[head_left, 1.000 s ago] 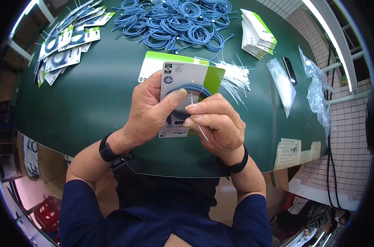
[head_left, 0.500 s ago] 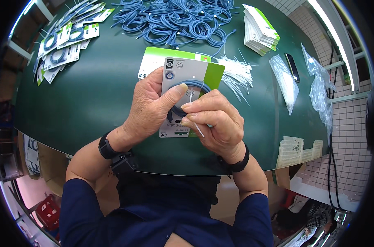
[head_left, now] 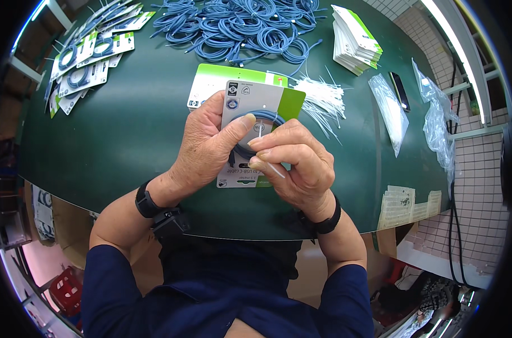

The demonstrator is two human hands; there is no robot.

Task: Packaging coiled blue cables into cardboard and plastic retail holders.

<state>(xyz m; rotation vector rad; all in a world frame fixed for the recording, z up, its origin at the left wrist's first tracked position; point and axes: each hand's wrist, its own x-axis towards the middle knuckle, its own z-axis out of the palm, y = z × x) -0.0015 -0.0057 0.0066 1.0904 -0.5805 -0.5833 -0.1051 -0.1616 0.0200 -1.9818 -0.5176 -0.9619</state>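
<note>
One white cable tie (head_left: 276,169) is slanting lower-right from the pinching right hand (head_left: 302,158); mid-frame, the left hand (head_left: 206,137) is clamping a blue cable coil (head_left: 267,114) against its display card (head_left: 264,93).

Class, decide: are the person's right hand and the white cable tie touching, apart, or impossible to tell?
Touching. The head view shows the right hand pinching the white cable tie between thumb and finger, its end jutting out.

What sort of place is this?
Probably a packing workshop: a heap of blue cables, a stack of cards and a pile of white ties lie close together.
</note>
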